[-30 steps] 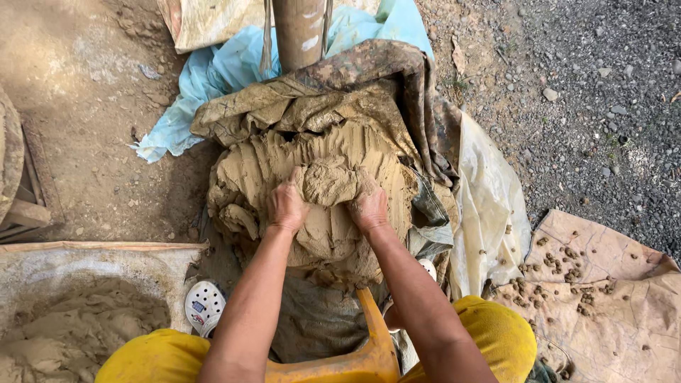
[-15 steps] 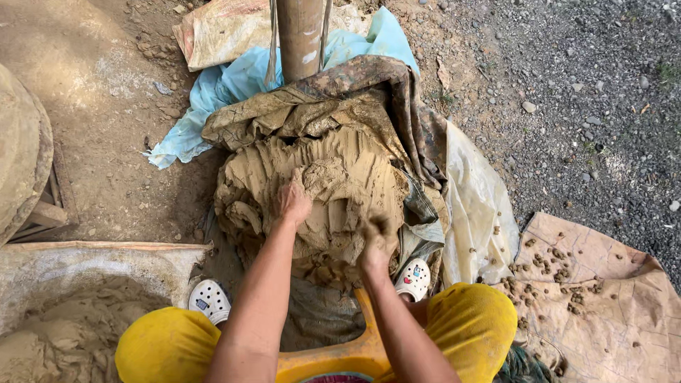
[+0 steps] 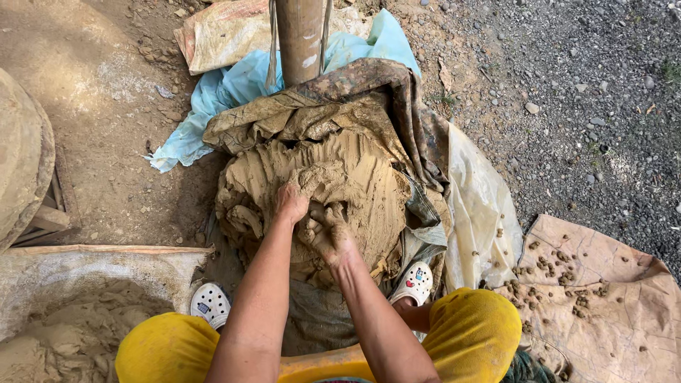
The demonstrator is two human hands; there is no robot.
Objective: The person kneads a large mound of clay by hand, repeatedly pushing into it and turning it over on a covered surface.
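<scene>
A big mound of wet tan clay (image 3: 355,184) lies on muddy cloth between my knees. My left hand (image 3: 291,201) presses into the clay near the mound's middle, fingers dug in. My right hand (image 3: 326,232), smeared with mud, sits just below and to the right of it, fingers curled around a lump of clay. The two hands touch each other. My yellow trouser knees (image 3: 474,330) and white perforated clogs (image 3: 210,305) frame the bottom of the view.
A brown post (image 3: 299,35) rises behind the mound, over blue plastic sheeting (image 3: 213,106). A trough of wet clay (image 3: 64,319) lies at lower left. A pale sack (image 3: 482,213) and a brown sheet with small clay pellets (image 3: 596,298) lie to the right, beside gravel.
Both hands have drawn together near the mound's middle; the right hand moved left and now curls on a lump. The view has shifted slightly.
</scene>
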